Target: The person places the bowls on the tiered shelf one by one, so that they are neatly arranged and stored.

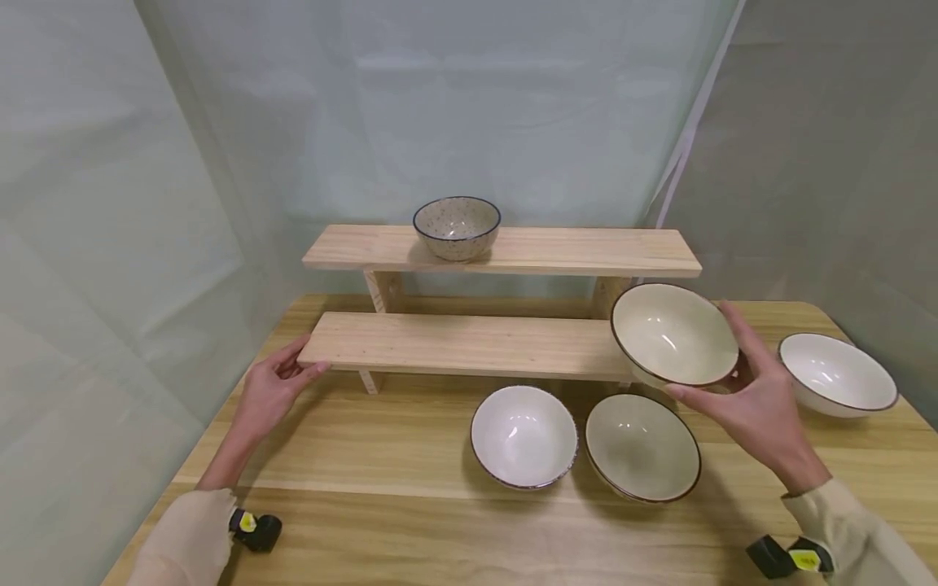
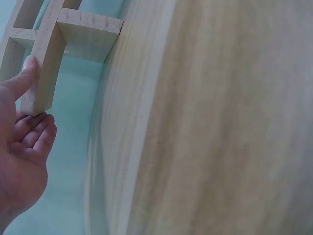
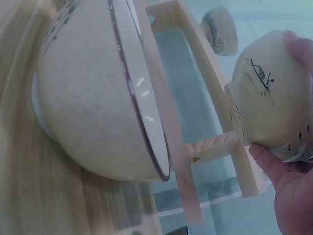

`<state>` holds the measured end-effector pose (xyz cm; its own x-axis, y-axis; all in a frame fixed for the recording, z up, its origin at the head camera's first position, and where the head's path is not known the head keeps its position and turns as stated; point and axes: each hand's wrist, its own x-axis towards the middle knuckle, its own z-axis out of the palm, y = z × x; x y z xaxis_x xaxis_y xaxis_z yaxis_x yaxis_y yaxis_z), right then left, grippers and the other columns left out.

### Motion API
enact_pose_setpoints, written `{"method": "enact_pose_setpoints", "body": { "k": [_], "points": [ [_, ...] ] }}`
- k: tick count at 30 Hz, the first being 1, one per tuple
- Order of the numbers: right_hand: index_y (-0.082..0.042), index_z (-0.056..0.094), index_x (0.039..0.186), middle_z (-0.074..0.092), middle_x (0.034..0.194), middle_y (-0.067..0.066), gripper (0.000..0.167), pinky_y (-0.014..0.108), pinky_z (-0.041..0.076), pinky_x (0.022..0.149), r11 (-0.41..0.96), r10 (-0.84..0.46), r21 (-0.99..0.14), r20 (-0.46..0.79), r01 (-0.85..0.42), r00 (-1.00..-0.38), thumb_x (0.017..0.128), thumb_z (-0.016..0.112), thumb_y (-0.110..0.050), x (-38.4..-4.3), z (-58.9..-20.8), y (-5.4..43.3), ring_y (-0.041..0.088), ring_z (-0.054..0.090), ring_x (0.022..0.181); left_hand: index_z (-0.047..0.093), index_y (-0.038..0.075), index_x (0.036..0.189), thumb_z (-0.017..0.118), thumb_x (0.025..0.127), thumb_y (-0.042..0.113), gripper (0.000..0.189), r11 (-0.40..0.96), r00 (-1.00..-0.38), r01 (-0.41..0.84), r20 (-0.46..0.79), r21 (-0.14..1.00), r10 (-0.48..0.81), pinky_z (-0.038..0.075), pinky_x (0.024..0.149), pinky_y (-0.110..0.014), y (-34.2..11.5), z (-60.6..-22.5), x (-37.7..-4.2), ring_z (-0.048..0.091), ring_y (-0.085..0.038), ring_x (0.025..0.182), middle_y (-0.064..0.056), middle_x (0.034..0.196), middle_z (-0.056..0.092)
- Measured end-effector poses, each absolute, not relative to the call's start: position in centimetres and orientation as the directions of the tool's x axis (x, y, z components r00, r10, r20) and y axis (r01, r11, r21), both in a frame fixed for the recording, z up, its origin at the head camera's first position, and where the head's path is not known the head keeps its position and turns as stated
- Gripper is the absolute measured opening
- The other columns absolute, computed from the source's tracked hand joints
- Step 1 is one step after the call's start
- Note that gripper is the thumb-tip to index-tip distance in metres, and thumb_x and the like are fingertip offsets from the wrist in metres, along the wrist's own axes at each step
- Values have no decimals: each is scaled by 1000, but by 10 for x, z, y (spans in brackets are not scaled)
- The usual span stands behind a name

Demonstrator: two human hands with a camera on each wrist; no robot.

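Observation:
My right hand (image 1: 769, 407) grips a cream bowl (image 1: 670, 330) with a dark rim, thumb at the near side and fingers round its right side. The bowl is tilted toward the head camera, over the right end of the lower shelf board (image 1: 454, 342). In the right wrist view, dark painted marks show on the held bowl's outside (image 3: 274, 93); whether its foot touches the wood, I cannot tell. My left hand (image 1: 269, 395) pinches the lower board's left end; the left wrist view shows the thumb (image 2: 27, 73) on its face and curled fingers at the end.
A speckled bowl (image 1: 458, 232) with a blue rim stands on the upper shelf board (image 1: 586, 248). Before the wooden rack, a white bowl (image 1: 523, 439) and another cream bowl (image 1: 643, 448) sit on the table (image 1: 366, 505). One more white bowl (image 1: 835, 374) is at the right.

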<state>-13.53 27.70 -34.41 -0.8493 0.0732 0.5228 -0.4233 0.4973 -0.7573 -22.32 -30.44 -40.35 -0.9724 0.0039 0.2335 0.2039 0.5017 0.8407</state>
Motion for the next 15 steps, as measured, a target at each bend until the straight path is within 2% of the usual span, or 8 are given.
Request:
{"method": "enact_pose_setpoints", "body": {
  "k": [7,15],
  "points": [
    [-5,31,163,47,144,27,116,8,51,78,487,57,-749,540,-448,-840,65,88,19,-145,-338,271,3,60,96,36,-11,155,70,103,24,71,519,-972,202,236,830,1,46,85,-5,-305,-405,-223,49,-46,132,-34,149,46],
    [-7,31,164,48,144,24,112,9,51,83,463,38,-761,529,-454,-848,70,87,17,-154,-331,264,4,59,103,37,-11,154,70,102,25,72,530,-971,201,239,824,-3,45,84,-4,-304,-404,-223,51,-43,131,-35,148,47]
  ]
}}
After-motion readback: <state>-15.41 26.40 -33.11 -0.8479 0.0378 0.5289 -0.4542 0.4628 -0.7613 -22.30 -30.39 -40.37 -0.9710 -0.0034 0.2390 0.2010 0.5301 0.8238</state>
